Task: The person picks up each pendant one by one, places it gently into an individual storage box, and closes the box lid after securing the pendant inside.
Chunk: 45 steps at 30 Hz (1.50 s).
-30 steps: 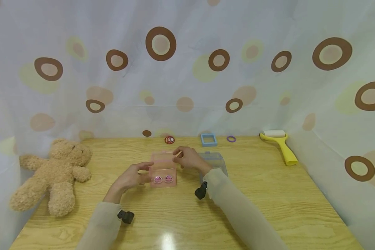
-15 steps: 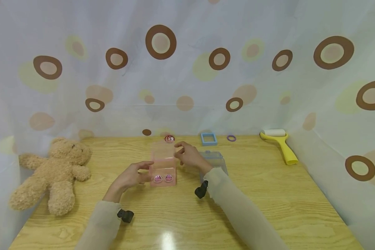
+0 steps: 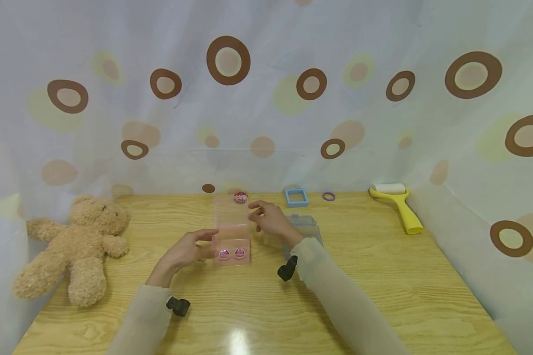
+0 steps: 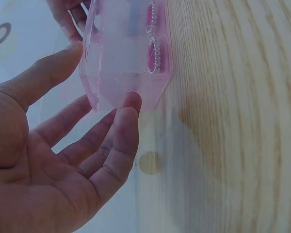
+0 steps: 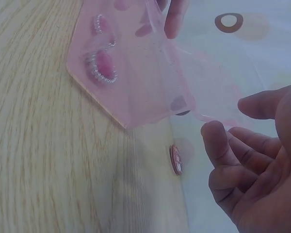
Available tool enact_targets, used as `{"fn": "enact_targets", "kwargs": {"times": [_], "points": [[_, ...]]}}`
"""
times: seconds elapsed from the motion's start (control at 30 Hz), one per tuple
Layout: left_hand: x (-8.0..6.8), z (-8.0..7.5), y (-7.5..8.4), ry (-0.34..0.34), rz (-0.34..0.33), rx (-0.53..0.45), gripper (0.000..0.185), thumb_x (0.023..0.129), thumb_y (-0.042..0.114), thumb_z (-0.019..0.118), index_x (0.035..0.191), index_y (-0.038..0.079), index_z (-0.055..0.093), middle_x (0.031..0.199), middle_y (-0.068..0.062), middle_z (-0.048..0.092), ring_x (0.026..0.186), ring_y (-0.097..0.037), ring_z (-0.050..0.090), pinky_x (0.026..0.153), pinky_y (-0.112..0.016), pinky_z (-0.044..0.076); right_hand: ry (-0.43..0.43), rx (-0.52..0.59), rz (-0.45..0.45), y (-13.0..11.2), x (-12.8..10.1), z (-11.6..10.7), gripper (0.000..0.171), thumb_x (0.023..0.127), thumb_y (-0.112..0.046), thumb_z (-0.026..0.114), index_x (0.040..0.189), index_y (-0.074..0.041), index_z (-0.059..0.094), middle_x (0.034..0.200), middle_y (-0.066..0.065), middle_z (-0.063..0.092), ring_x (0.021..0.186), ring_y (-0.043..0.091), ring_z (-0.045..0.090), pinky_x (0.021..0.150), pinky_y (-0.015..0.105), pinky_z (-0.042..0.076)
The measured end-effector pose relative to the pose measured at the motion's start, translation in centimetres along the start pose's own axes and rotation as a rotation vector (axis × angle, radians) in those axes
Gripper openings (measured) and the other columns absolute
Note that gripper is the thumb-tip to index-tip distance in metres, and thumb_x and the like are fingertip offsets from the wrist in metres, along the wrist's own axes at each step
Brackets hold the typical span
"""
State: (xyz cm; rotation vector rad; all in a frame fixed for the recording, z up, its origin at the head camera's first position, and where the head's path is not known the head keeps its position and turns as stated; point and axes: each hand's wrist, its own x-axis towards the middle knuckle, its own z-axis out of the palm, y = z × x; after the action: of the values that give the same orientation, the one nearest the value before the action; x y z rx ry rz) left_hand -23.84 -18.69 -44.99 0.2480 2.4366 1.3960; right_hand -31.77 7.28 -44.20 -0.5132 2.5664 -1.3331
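A see-through pink box point(image 3: 232, 243) lies on the wooden table with its lid point(image 3: 231, 211) swung back, away from the person. On the front of the box are two pink ornaments edged with pearly beads point(image 3: 239, 253). My left hand point(image 4: 58, 160) is at the box's left end, fingers loosely bent, fingertips right at the wall. At the lid's right edge, my right hand point(image 5: 257, 160) has thumb and fingers apart with nothing between them. Through the lid's far corner shows a round red badge point(image 3: 241, 197). Beneath the right wrist sits a greyish clear box point(image 3: 304, 224), partly hidden.
A teddy bear point(image 3: 77, 249) sits at the left. Along the back edge lie a blue square frame point(image 3: 296, 197), a purple ring point(image 3: 328, 196) and a yellow-handled lint roller point(image 3: 399, 204). A dotted curtain point(image 3: 266, 98) closes off the back and sides.
The pink lid has swung away from the person and now overlaps the red badge. My right hand has shifted slightly away from me and to the right; the left has stayed put.
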Motion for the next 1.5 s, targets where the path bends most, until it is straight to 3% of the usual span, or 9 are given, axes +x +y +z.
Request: {"fn": "enact_targets", "kwargs": {"times": [0.2, 0.47, 0.63, 0.87, 0.93, 1.07, 1.23, 1.5], "points": [[0.0, -0.1, 0.0, 0.006, -0.002, 0.008, 0.061, 0.095, 0.007, 0.067, 0.150, 0.005, 0.042, 0.147, -0.028, 0.045, 0.111, -0.031, 0.067, 0.083, -0.042, 0.060, -0.008, 0.024, -0.008, -0.2, -0.3, -0.4, 0.036, 0.104, -0.028, 0.053, 0.138, -0.017, 0.057, 0.117, 0.010, 0.070, 0.083, 0.040, 0.069, 0.075, 0.032, 0.049], [-0.2, 0.0, 0.3, 0.000, 0.012, -0.002, 0.061, 0.095, 0.006, 0.066, 0.150, 0.003, 0.042, 0.146, -0.029, 0.045, 0.113, -0.036, 0.066, 0.083, -0.042, 0.059, 0.001, 0.023, -0.066, -0.6, -0.6, -0.9, 0.033, 0.108, -0.031, 0.045, 0.132, -0.017, 0.061, 0.114, 0.012, 0.071, 0.084, 0.044, 0.067, 0.068, 0.030, 0.047], [0.0, 0.1, 0.1, 0.020, 0.012, 0.011, 0.059, 0.094, 0.005, 0.067, 0.149, 0.004, 0.044, 0.145, -0.028, 0.047, 0.111, -0.034, 0.067, 0.081, -0.037, 0.059, 0.003, 0.071, -0.074, -1.1, -1.1, -1.1, 0.033, 0.109, -0.031, 0.041, 0.127, -0.016, 0.065, 0.106, 0.010, 0.071, 0.080, 0.038, 0.067, 0.076, 0.040, 0.054], [-0.1, 0.1, 0.1, 0.042, 0.017, 0.024, 0.059, 0.093, 0.008, 0.069, 0.147, 0.004, 0.047, 0.143, -0.026, 0.049, 0.110, -0.033, 0.066, 0.081, -0.035, 0.058, -0.045, 0.137, -0.098, -1.4, -1.7, -1.2, 0.039, 0.110, -0.030, 0.039, 0.119, -0.006, 0.068, 0.098, 0.009, 0.073, 0.078, 0.038, 0.066, 0.074, 0.034, 0.054], [-0.1, 0.0, 0.1, 0.052, 0.017, 0.034, 0.059, 0.092, 0.010, 0.071, 0.146, 0.004, 0.048, 0.142, -0.025, 0.051, 0.110, -0.033, 0.065, 0.081, -0.036, 0.057, -0.072, 0.142, -0.110, -1.5, -1.9, -1.3, 0.039, 0.109, -0.029, 0.040, 0.116, -0.004, 0.069, 0.097, 0.010, 0.073, 0.081, 0.040, 0.065, 0.075, 0.037, 0.055], [-0.2, 0.0, 0.1, 0.063, 0.027, 0.057, 0.059, 0.091, 0.013, 0.073, 0.145, 0.003, 0.050, 0.139, -0.025, 0.053, 0.109, -0.033, 0.064, 0.084, -0.039, 0.057, -0.117, 0.100, -0.131, -1.7, -2.4, -1.5, 0.036, 0.108, -0.030, 0.045, 0.114, -0.005, 0.070, 0.098, 0.014, 0.073, 0.086, 0.044, 0.065, 0.077, 0.045, 0.056], [-0.2, 0.1, -0.1, 0.080, 0.032, 0.068, 0.060, 0.090, 0.014, 0.075, 0.144, 0.004, 0.050, 0.137, -0.024, 0.055, 0.111, -0.034, 0.064, 0.088, -0.042, 0.057, -0.154, 0.005, -0.136, -1.6, -2.8, -1.4, 0.034, 0.105, -0.037, 0.051, 0.113, -0.010, 0.070, 0.101, 0.015, 0.073, 0.084, 0.043, 0.065, 0.073, 0.036, 0.052], [-0.3, 0.0, -0.4, 0.097, 0.040, 0.025, 0.058, 0.091, 0.010, 0.072, 0.142, -0.004, 0.047, 0.140, -0.025, 0.053, 0.119, -0.040, 0.061, 0.093, -0.045, 0.057, -0.188, -0.039, -0.146, -1.6, -3.3, -1.1, 0.022, 0.101, -0.034, 0.058, 0.110, -0.017, 0.071, 0.103, 0.020, 0.071, 0.085, 0.045, 0.066, 0.066, 0.032, 0.053]]}}
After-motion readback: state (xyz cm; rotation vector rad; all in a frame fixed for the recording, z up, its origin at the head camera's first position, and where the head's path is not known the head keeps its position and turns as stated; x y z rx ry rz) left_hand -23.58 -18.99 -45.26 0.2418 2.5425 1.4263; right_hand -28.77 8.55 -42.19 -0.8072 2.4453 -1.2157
